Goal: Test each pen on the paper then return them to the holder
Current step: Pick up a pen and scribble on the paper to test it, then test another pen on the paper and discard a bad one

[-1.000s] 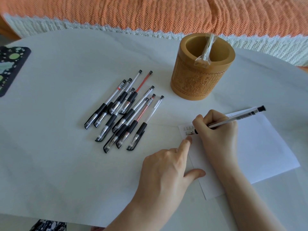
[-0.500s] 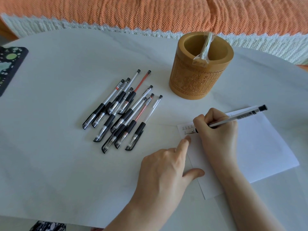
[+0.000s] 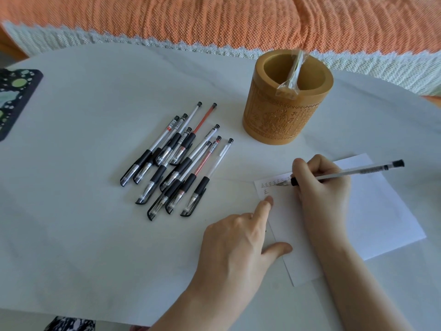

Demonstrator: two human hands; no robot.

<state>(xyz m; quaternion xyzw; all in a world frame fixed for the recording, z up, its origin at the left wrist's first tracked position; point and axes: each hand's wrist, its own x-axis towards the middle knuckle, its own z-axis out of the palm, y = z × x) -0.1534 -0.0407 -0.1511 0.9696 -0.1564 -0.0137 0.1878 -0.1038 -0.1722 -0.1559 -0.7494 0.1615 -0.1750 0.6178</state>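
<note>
My right hand (image 3: 319, 189) grips a clear gel pen (image 3: 358, 172) with its tip on the top left corner of a white paper sheet (image 3: 377, 211), beside small written marks. Its black end points right. My left hand (image 3: 238, 244) lies flat on the paper's left edge, forefinger and thumb spread and pressing the sheet. Several capped gel pens (image 3: 177, 161), most black, some red, lie in a loose pile to the left. The carved yellow-brown holder (image 3: 284, 115) stands behind the paper with one plastic-wrapped item (image 3: 292, 72) leaning inside.
The white table (image 3: 95, 211) carries a dark patterned board (image 3: 16, 99) at its left edge. An orange blanket with white lace trim (image 3: 238, 22) runs along the far side. The table's near edge lies close to my forearms.
The pen tip has shifted slightly right along the upper line of marks. My left hand stays in place on the paper.
</note>
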